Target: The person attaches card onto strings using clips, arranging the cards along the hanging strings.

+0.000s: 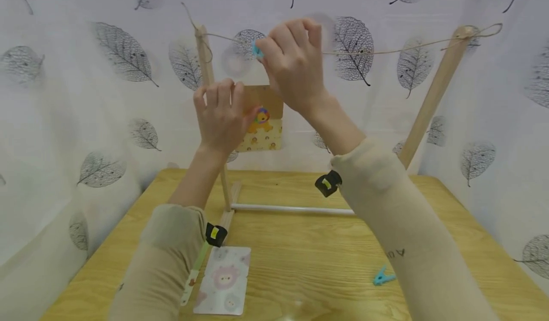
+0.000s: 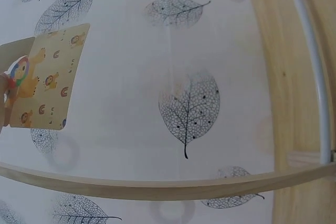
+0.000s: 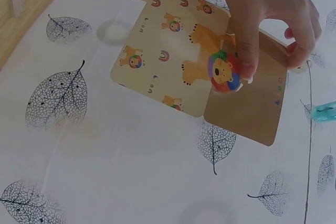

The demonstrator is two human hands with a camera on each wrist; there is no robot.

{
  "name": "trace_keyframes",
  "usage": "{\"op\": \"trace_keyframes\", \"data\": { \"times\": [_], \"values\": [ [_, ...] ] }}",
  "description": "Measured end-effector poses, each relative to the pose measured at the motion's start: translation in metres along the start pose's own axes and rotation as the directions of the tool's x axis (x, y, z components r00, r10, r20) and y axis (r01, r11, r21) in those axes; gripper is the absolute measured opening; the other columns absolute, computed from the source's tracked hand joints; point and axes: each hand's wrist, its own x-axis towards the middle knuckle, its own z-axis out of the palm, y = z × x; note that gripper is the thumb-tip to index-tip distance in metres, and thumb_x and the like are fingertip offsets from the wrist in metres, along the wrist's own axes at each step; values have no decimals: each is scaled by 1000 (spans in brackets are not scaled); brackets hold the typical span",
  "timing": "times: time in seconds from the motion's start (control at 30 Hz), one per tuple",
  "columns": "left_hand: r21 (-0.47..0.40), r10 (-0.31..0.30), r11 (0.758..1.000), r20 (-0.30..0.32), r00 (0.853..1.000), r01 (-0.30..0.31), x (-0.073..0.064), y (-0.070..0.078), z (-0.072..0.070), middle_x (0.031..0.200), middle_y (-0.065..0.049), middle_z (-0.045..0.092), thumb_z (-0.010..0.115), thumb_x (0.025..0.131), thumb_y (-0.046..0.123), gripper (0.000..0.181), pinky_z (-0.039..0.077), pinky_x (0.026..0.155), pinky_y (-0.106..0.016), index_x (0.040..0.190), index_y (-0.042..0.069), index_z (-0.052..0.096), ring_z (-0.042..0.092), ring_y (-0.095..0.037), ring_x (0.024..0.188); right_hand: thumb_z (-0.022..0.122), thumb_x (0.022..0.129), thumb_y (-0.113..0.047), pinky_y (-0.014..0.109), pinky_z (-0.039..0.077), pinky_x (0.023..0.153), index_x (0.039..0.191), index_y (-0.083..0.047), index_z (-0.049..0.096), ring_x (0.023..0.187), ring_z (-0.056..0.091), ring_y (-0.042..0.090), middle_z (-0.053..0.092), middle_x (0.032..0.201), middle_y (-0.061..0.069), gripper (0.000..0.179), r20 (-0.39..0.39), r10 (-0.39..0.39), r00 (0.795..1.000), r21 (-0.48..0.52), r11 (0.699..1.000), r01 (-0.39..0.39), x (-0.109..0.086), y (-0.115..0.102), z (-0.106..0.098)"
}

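Observation:
My left hand (image 1: 220, 114) pinches a lion card (image 1: 272, 137) by its edge, below a thin string (image 1: 399, 49). The right wrist view shows the thumb of that hand (image 3: 273, 9) over the lion's face, with other fingers behind the card. A crease divides the card into a brown half and a cream half printed with small lions. Up at the string, my right hand (image 1: 296, 64) pinches a blue clothespin (image 1: 257, 49). The clothespin (image 3: 324, 112) overlaps the string in the right wrist view; its grip end is out of frame.
Two wooden posts (image 1: 435, 97) carry the string, with a white rod (image 1: 296, 209) low between them. On the wooden table (image 1: 309, 259) lie a card with a pink animal (image 1: 225, 280), a narrow green-and-white strip (image 1: 188, 283) and another blue clothespin (image 1: 383, 276). A leaf-print curtain (image 1: 141, 168) hangs behind.

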Motion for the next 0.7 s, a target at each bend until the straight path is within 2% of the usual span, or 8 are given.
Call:
{"op": "trace_keyframes", "data": {
  "times": [0.23,0.5,0.7],
  "values": [
    [5,-12,1000,-27,1000,13,8,0,2,96,-12,51,59,83,50,51,32,83,-45,99,2,54,45,-30,88,52,88,-8,41,28,91,86,-3,63,89,50,29,58,82,9,12,66,12,998,6,1000,-12,8,5,1],
    [15,-10,1000,15,1000,9,7,-2,-1,99,-12,52,60,85,47,48,32,84,-45,102,2,55,45,-30,91,53,88,-9,41,27,93,89,-2,64,91,50,29,59,84,10,14,120,3,993,-1,1000,-3,13,0,1],
    [24,-12,1000,18,1000,12,7,-5,-3,98,-12,51,57,86,48,49,32,84,-46,102,2,55,44,-30,91,54,90,-16,41,26,94,100,-3,65,96,51,28,62,89,10,20,176,10,984,-41,999,-2,14,1,5]
  ]
}}
